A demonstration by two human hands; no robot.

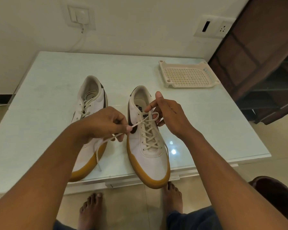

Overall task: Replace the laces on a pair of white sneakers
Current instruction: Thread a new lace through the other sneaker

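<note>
Two white leather sneakers with gum-coloured rubber soles stood side by side on the pale glass-topped table [206,122], toes toward the person. The right sneaker [150,151] was the one being worked; the left sneaker [90,100] lay just beside it, partly hidden by the left forearm.

An off-white flat lace [138,124] ran crisscross through all the visible eyelets of the right sneaker. The left hand [103,123] pinched one strand of it between thumb and forefinger, the other fingers curled in, drawing it taut out to the side. The strand's loose tail hung down across the left sneaker's toe. The right hand [170,113] hovered over the tongue with the thumb lifted clear and the forefinger stretched out. Its lower fingers were hooked into a small loop of the lace, though which finger held it could not be told.

The step looked like work on the bow at the top of the right sneaker. Whether it was being tied or pulled loose could not be settled from this view. The next move called for steady, opposed tension from both hands, and for keeping the loop from slipping off the fingers.

A cream perforated plastic tray [188,75] sat well apart at the far right corner.
</note>
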